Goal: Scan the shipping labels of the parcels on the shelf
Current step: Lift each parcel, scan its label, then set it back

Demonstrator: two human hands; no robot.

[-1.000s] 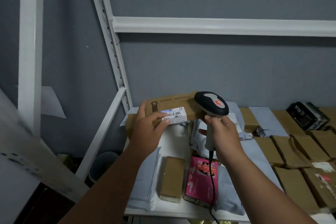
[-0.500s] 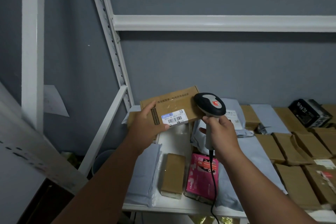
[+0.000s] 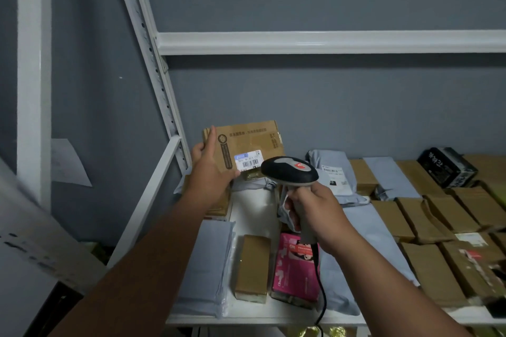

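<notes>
Since a moment ago the left hand (image 3: 209, 172) has tilted the flat brown cardboard parcel (image 3: 246, 145) upright, thumb and fingers clamped on its edge, white label (image 3: 248, 159) facing the grey handheld scanner (image 3: 290, 173) gripped in the right hand (image 3: 315, 210) alongside, likely ready to scan.

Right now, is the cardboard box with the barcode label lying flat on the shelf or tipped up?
Tipped up: the left hand holds the cardboard box raised, its barcode label facing the camera.

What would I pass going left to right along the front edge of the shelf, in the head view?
Grey mailer bag → small brown box → pink package → scanner cable → rows of brown parcels.
</notes>
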